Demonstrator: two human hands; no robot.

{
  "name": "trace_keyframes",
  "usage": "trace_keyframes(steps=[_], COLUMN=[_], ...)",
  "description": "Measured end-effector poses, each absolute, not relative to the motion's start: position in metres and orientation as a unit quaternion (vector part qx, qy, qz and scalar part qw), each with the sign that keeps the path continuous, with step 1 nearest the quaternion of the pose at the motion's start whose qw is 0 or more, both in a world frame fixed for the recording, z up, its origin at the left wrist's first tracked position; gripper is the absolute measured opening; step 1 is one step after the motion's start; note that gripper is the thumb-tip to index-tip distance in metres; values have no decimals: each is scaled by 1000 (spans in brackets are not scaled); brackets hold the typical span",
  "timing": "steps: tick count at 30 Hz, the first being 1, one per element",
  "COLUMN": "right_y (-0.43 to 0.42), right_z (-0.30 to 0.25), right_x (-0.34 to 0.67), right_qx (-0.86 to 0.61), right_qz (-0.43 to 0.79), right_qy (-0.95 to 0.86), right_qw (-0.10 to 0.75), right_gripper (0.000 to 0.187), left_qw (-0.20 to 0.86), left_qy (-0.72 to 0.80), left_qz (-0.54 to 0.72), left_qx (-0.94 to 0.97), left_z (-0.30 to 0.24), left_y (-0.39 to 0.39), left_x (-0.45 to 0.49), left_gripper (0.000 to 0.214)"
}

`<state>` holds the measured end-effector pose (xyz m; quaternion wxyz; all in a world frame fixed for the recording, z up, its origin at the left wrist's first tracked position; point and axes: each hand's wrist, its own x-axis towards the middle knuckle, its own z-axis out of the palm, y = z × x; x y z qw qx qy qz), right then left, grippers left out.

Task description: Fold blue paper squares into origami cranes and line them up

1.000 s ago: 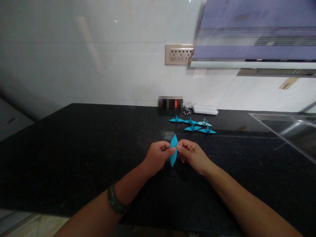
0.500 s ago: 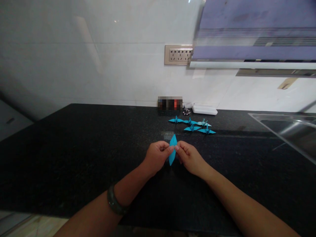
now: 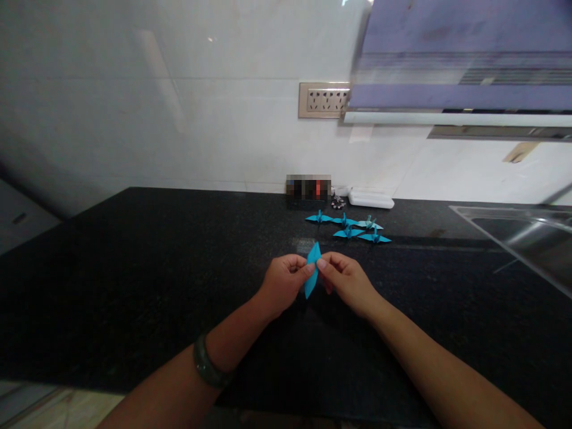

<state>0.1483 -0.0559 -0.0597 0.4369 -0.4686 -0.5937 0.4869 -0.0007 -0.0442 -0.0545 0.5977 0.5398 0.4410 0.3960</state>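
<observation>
A folded piece of blue origami paper, long and pointed at both ends, is held upright above the dark counter. My left hand pinches its left edge between thumb and fingers. From the other side, my right hand grips it near the middle, thumb in front. Fingertips behind the paper are hidden. Just beyond my hands, several finished paper cranes sit in two loose rows, most of them blue and one paler crane at the back right.
Against the wall stand a blurred-out box, a small dark-and-light trinket and a white elongated object. A steel sink is set into the black counter on the right. A socket panel is on the wall.
The blue paper has tilted slightly, its lower tip moving a little left. My right thumb has shifted slightly up along it. The cranes have stayed put.
</observation>
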Motion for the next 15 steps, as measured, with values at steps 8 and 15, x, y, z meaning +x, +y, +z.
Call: trace_keyframes(steps=[8, 15], right_y=[-52, -51], right_z=[-65, -61], right_x=[150, 152], right_qx=[-455, -438], right_qz=[530, 542], right_qy=[-487, -462], right_qw=[525, 549], right_gripper=[22, 21], left_qw=[581, 558], left_qy=[423, 422], left_qz=[372, 347], left_qx=[588, 625], left_z=[-60, -62], left_y=[-45, -46], left_x=[-1, 0], left_gripper=[22, 23])
